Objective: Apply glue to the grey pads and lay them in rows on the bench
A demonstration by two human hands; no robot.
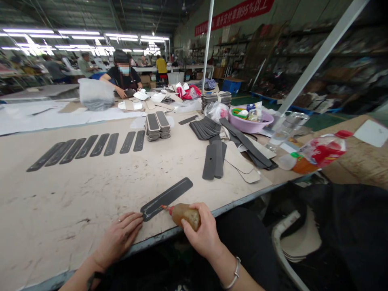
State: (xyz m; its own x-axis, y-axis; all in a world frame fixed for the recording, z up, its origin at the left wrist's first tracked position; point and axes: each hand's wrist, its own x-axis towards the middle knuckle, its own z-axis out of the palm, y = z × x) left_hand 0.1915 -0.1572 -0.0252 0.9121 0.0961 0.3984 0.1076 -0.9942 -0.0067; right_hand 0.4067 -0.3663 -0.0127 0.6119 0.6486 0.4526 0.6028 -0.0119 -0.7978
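Observation:
A dark grey strip (176, 190) with rounded ends lies at a slant near the table's front edge, with a shiny line of glue along its nearer half. My left hand (123, 232) rests flat on the table, fingertips touching the strip's near left end. My right hand (204, 232) is wrapped round a squeeze glue bottle (184, 215), brownish and tilted on its side. Its red nozzle points left, at the edge of the strip. Farther back, a row of several similar strips (97, 144) with shiny lines on them lies spaced out on the left.
Stacked grey-and-beige pieces (158, 126) stand mid-table. Fanned dark strips (205, 128) and loose pieces (214, 161) lie right of them, near a purple basin (251, 125), a clear cup (287, 129) and a tilted drink bottle (321, 153). A masked co-worker (123, 76) sits across the table.

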